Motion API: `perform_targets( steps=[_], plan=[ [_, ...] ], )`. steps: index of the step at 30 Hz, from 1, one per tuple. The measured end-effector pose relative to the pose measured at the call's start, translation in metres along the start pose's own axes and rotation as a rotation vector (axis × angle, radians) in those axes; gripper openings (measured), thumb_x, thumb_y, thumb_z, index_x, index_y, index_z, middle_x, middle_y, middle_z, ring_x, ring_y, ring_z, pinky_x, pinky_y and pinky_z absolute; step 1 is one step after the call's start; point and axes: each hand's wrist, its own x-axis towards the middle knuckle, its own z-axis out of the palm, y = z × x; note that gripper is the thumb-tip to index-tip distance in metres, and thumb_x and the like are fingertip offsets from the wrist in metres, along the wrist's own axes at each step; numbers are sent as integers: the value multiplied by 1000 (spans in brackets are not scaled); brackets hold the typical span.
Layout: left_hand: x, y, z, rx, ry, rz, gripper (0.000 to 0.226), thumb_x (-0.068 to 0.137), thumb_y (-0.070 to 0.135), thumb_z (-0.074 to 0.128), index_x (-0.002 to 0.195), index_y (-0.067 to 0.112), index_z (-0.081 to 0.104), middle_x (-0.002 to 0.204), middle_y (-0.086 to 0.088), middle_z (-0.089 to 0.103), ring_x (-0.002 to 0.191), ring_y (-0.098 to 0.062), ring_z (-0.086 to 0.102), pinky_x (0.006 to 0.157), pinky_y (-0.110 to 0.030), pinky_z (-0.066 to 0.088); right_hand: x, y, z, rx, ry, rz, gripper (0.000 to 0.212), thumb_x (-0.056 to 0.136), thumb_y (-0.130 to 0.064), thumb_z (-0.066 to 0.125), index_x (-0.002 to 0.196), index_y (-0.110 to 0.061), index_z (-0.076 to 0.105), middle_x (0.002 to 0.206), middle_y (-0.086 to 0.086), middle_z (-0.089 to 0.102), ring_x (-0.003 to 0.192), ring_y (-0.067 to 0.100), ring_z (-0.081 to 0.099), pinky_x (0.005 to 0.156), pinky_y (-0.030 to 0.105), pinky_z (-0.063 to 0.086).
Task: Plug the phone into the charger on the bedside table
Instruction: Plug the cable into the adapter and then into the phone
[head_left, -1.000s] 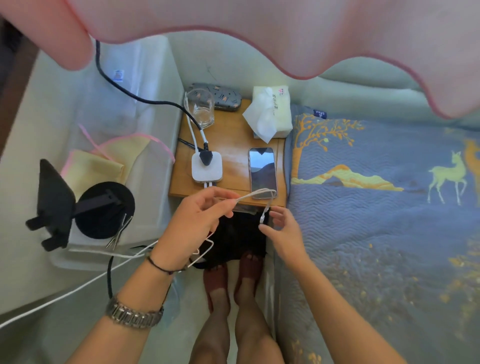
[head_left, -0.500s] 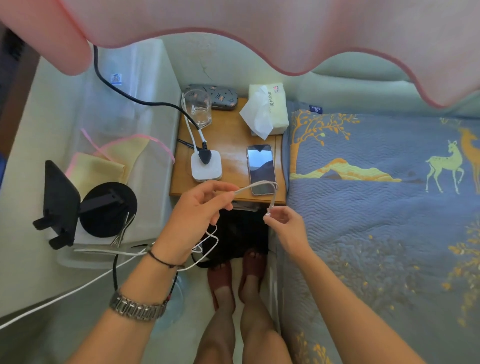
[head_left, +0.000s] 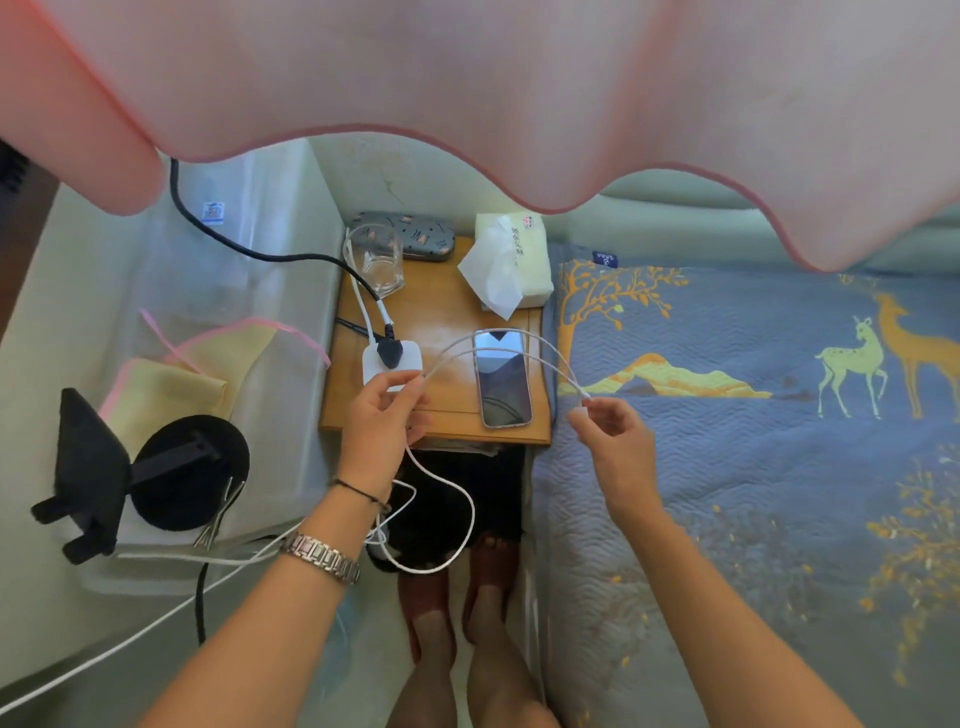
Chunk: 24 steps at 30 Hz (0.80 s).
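On the tabletop (head_left: 447, 317) of the wooden bedside table, head view, the phone (head_left: 503, 378) lies flat, screen up, along the right edge, its lower end near the front right corner. The white charger block (head_left: 390, 359) sits near the left edge, with a black plug (head_left: 389, 351) seated in its top. A clear glass (head_left: 375, 257) stands at the rear left corner, a patterned case (head_left: 410, 235) lies along the rear edge behind it, and a tissue pack (head_left: 511, 262) occupies the rear right corner.

The left hand (head_left: 382, 426) is raised over the front edge of the tabletop, just in front of the charger block; its fingers (head_left: 410, 384) are pressed together, pinching the white charging cable (head_left: 506, 347). From this pinch the cable arcs in two strands over the upper half of the phone toward the right hand (head_left: 615, 431). The right hand is positioned beside the front right corner, over the edge of the bed (head_left: 753, 467); its fingers (head_left: 584, 418) pinch the cable's connector end. The connector is apart from the phone. Slack cable loops below the left wrist toward the floor.
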Motion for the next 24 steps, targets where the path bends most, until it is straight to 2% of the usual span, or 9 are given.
perform_targets(
  steps=[4,8,12,17,20,24],
  plan=[
    [23,-12,12,11,67,-54,16,92,20,58,105,13,64,82,-1,66,66,-14,62,62,-28,54,15,-6,-3,43,19,-8,11,84,-11,69,86,-21,65,85,2,67,83,16,63,82,35,53],
    [43,-21,24,9,118,-131,18,92,20,57,107,12,62,83,-1,65,67,-14,64,59,-30,58,26,-4,-4,95,61,35,12,85,-7,66,86,-19,64,87,10,66,79,19,61,72,30,52],
    [59,-31,33,34,152,-175,20,93,20,56,109,9,62,82,-2,64,66,-16,65,52,-26,58,34,-3,-5,119,103,70,16,86,-4,64,84,-19,64,76,5,62,72,17,57,69,31,48],
    [69,-40,39,111,136,-195,22,93,23,57,109,10,62,83,-2,65,63,-14,62,49,-23,53,46,-5,-5,119,99,66,16,86,-5,64,84,-21,64,76,4,61,71,15,56,68,28,49],
    [73,-39,42,122,112,-205,26,88,28,63,109,12,62,93,-6,65,69,-14,62,49,-23,55,52,-5,-4,106,107,73,15,85,-6,65,85,-21,64,76,3,61,72,15,56,71,31,50],
    [74,-33,44,161,20,-144,39,78,20,76,113,13,59,100,-9,65,79,-18,66,51,-22,58,60,-6,-2,103,144,89,17,85,-7,65,84,-25,62,77,5,59,75,18,56,71,32,50]
  ],
)
